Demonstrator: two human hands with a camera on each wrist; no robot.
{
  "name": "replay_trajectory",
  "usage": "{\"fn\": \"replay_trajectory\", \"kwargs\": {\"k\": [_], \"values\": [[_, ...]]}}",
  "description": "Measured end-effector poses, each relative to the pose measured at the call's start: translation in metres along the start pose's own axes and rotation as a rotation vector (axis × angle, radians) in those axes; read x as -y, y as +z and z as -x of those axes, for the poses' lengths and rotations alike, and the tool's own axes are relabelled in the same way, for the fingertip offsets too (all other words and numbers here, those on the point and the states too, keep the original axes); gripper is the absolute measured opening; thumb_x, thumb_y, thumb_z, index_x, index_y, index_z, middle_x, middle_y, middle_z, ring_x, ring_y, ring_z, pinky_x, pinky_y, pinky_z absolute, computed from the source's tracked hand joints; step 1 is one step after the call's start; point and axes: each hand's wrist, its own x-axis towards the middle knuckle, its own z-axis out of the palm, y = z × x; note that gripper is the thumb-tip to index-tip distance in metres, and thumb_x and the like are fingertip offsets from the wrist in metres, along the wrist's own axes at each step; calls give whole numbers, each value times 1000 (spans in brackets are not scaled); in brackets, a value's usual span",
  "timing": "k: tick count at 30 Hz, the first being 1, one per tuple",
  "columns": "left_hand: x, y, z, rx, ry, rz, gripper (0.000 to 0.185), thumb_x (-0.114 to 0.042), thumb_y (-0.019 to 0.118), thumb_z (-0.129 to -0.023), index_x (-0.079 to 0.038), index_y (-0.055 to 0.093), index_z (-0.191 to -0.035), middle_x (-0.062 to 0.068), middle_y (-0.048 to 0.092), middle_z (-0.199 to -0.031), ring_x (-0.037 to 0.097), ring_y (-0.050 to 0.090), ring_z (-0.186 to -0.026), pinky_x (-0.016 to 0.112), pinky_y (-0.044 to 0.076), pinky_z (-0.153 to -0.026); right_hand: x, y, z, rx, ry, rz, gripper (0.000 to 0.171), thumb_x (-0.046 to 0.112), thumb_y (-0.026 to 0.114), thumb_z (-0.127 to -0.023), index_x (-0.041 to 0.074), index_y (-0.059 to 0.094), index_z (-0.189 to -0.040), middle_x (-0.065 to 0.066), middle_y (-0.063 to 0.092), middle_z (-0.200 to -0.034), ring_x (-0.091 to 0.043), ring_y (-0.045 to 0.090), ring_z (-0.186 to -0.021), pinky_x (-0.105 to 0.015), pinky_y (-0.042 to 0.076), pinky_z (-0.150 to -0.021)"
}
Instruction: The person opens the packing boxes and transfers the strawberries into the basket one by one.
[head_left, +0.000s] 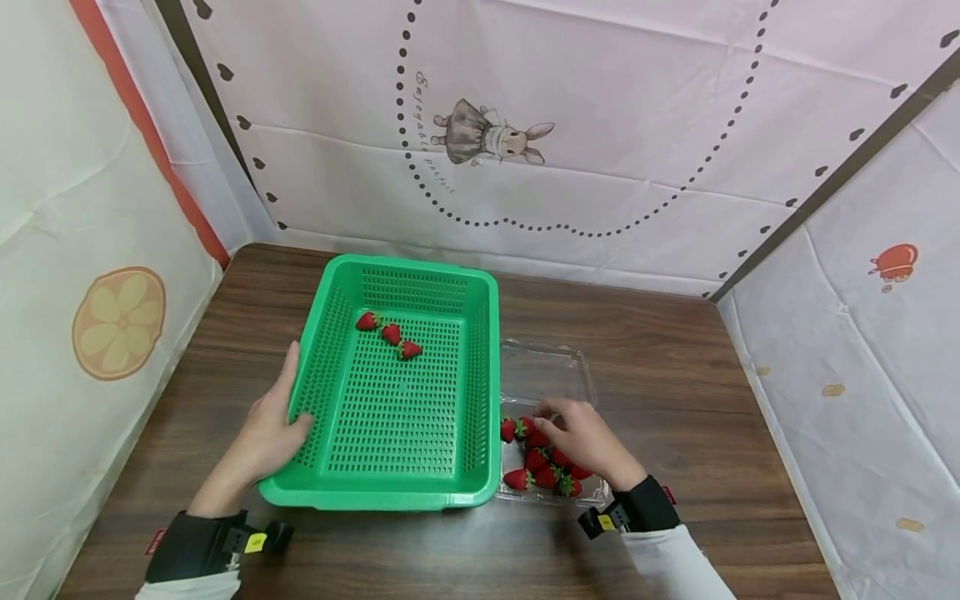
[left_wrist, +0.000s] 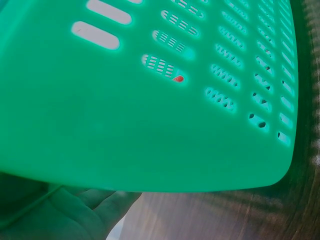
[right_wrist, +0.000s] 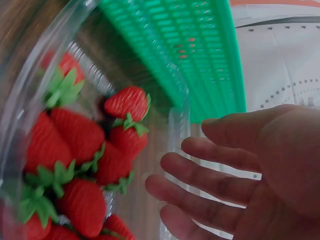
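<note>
My left hand [head_left: 262, 437] grips the left side of a green plastic basket [head_left: 489, 383], its thumb over the rim and the other fingers outside; the left wrist view shows that hand [left_wrist: 75, 217] by the basket's edge. Three strawberries [head_left: 391, 334] lie in the basket. To its right, several more strawberries [head_left: 536, 461] fill part of a clear plastic box [head_left: 547, 371] with its lid folded back. Over this box hovers my right hand [head_left: 588, 433]. Close up, the right hand [right_wrist: 280, 155] has spread, slightly bent fingers beside strawberries [right_wrist: 82, 207] with nothing held.
Everything stands on a dark wooden table [head_left: 645, 358]. White printed cloth [head_left: 615, 125] hangs behind it and along both sides. The clear box sits close against the basket's right side.
</note>
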Motion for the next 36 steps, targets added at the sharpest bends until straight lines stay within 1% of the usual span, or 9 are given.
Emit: {"fn": "replay_trajectory", "kwargs": {"k": [7,9,12,16,19,24,27,32,36], "values": [[0,0,0,-1,6,8,98,5,46,-89,-30,-23,-150,27,5,-160,54,33,-133,61,39,-91,-9,2,5,59,24,34,26,12,64,-92,8,69,-117,-11,70,-112,-16,66,-82,-34,55,-74],[0,0,0,-3,5,8,98,5,46,-89,-30,-23,-150,27,5,-160,54,33,-133,61,39,-91,-10,3,4,68,26,57,28,12,65,-91,9,69,-119,-10,70,-112,-15,62,-80,-34,53,-72],[1,0,0,-5,5,0,99,5,46,-90,-30,-24,-150,28,7,-159,53,37,-130,58,42,-88,-10,5,4,69,31,89,30,10,67,-89,9,68,-119,-10,70,-111,-16,60,-82,-37,53,-74],[2,1,0,-9,4,-12,99,5,46,-90,-30,-24,-150,30,10,-158,52,41,-127,53,45,-84,-10,7,4,80,41,102,32,10,67,-89,9,67,-121,-11,70,-113,-22,66,-93,-43,55,-82],[1,2,0,-11,3,-12,99,5,46,-90,-30,-24,-150,31,10,-158,52,41,-127,53,44,-84,-11,9,3,82,33,111,32,9,67,-89,7,67,-121,-10,70,-111,-23,66,-94,-42,55,-81],[1,2,0,-10,3,-16,98,4,46,-90,-30,-24,-150,30,10,-158,53,39,-128,54,43,-85,-13,13,2,77,19,144,31,8,69,-87,6,67,-118,-7,70,-102,-15,62,-82,-36,52,-73],[1,2,1,-7,7,-11,98,4,46,-90,-30,-24,-150,30,10,-158,53,39,-129,55,43,-86,-12,14,1,72,31,143,30,7,69,-86,5,67,-116,-8,71,-101,-13,61,-80,-35,52,-71],[1,1,2,-7,15,-12,98,4,46,-90,-30,-24,-150,30,8,-159,53,37,-130,54,41,-85,-12,15,0,58,52,137,27,7,70,-86,5,68,-112,-9,71,-100,-17,64,-82,-36,52,-71],[1,0,2,-7,20,-8,97,4,45,-90,-30,-23,-150,29,6,-159,53,34,-132,54,40,-85,-12,17,-1,45,43,147,23,6,71,-85,5,69,-108,-11,70,-99,-20,65,-84,-38,52,-72]]}}
